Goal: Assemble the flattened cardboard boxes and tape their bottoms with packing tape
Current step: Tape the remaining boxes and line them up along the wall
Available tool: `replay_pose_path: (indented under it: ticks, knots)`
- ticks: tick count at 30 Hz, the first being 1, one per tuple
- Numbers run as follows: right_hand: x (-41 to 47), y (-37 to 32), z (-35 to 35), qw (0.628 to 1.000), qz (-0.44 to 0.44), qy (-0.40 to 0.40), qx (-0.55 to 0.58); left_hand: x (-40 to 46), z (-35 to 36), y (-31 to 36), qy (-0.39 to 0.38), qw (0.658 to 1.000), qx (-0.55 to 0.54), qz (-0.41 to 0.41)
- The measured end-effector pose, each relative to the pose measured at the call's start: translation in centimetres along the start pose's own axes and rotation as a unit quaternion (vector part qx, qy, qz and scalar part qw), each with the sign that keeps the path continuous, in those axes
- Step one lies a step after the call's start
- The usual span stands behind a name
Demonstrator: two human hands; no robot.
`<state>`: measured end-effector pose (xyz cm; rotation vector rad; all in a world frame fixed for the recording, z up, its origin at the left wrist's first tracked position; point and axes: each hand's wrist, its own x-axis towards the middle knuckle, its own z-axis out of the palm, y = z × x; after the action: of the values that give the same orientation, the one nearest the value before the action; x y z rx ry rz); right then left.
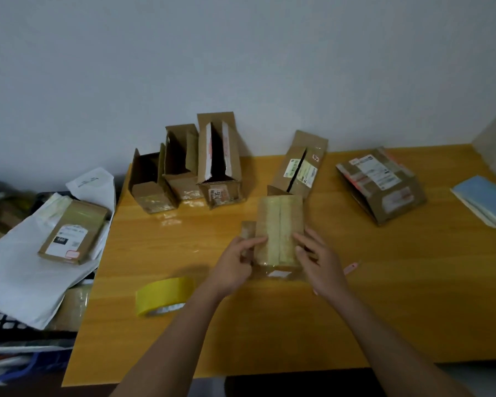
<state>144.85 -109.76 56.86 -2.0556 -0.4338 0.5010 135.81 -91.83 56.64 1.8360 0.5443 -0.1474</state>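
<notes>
A small cardboard box (pixel 278 227) stands on the wooden table (pixel 355 296) in front of me, its taped face turned up. My left hand (pixel 236 263) grips its left side, index finger lying on the taped face. My right hand (pixel 318 262) holds the right side with fingers curled against the edge. A roll of yellow packing tape (pixel 162 295) lies on the table to the left of my left forearm. Three assembled boxes (pixel 189 170) stand open at the back left. Another box (pixel 299 164) lies behind the held one. A flattened box (pixel 380 184) lies at the right.
A small pink cutter (pixel 351 267) lies just right of my right hand. A blue and white stack of paper (pixel 484 200) sits at the right edge. Off the table's left side lie white mailing bags (pixel 26 267) with a labelled box (pixel 73 232) on them.
</notes>
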Motion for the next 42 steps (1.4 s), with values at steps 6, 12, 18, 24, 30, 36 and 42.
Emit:
replay_pose_path:
  ticks: [6,12,18,24,30,36,42]
  knots:
    - [-0.3,-0.2,-0.7,0.998,0.014,-0.060,0.000,-1.0,0.3,0.3,-0.023,0.999,0.019,0.019]
    - [0.0,-0.4,-1.5,0.994,-0.004,-0.103,-0.026,-0.1,0.7,0.5,-0.048,0.984,0.162,0.060]
    - [0.8,0.1,-1.5,0.986,-0.035,-0.126,-0.100,0.4,0.5,0.7,-0.071,0.986,0.145,0.041]
    - [1.1,0.0,-0.7,0.974,-0.068,-0.093,-0.193,1.2,0.7,0.5,-0.074,0.993,0.089,0.022]
    - [1.2,0.5,-0.5,0.964,-0.090,-0.101,-0.228,1.2,1.2,0.2,-0.027,0.987,0.149,0.054]
    - [1.4,1.6,-0.5,0.950,-0.102,-0.132,-0.264,1.0,1.9,-0.6,0.023,0.972,0.219,0.080]
    - [1.5,1.9,-0.2,0.947,-0.084,-0.137,-0.280,0.2,3.1,-1.1,0.089,0.953,0.274,0.096]
